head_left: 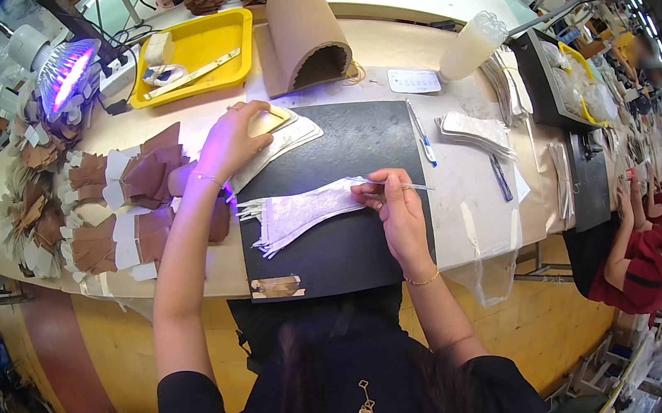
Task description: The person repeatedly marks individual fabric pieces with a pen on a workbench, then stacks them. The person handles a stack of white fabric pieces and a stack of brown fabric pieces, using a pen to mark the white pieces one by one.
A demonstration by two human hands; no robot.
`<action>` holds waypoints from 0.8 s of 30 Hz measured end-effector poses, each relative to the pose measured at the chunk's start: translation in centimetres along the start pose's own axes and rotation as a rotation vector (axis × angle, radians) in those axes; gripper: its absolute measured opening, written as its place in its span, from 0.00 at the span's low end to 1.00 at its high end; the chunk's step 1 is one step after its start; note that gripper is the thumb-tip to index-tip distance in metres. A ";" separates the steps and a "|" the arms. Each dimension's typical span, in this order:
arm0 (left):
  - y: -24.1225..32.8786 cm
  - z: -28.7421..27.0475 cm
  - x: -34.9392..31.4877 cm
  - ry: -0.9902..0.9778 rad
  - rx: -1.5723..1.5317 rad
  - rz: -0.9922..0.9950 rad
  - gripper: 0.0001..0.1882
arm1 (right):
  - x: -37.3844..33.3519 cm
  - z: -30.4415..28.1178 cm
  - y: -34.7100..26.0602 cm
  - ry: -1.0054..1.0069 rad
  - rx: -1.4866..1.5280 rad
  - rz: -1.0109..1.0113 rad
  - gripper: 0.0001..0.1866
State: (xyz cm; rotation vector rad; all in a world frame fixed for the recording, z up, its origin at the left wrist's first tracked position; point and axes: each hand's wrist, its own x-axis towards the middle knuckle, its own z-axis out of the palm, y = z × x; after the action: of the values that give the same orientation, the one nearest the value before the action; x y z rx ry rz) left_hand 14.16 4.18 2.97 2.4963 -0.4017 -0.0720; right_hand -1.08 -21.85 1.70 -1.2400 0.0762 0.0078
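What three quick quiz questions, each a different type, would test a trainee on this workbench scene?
1. True or false: the right hand holds a thin pen-like tool over the fanned stack of white cut pieces.
2. Multiple choice: the left hand rests on A) the yellow tray, B) a pale flat piece on a white stack at the black mat's upper left corner, C) the plastic bottle.
3. Fill in: the brown pieces with white tabs lie to the person's ____ of the black mat.

Key: 1 true; 2 B; 3 left.
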 end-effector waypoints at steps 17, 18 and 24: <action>-1.6 -0.6 0.9 -0.148 0.070 -0.206 0.29 | -0.1 -0.1 -0.1 0.012 -0.039 0.012 0.20; -1.3 -0.8 0.8 -0.113 0.073 -0.212 0.29 | -0.1 -0.1 -0.2 0.012 -0.042 0.012 0.20; 1.4 -3.4 -0.1 0.034 0.163 -0.141 0.25 | -0.1 -0.3 -0.2 0.014 -0.039 0.012 0.19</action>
State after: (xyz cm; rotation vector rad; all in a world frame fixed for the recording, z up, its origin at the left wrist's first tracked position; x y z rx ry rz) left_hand 14.21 5.00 6.57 2.6807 -0.2244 -0.0543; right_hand -1.15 -22.22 1.75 -1.2787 0.0960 0.0108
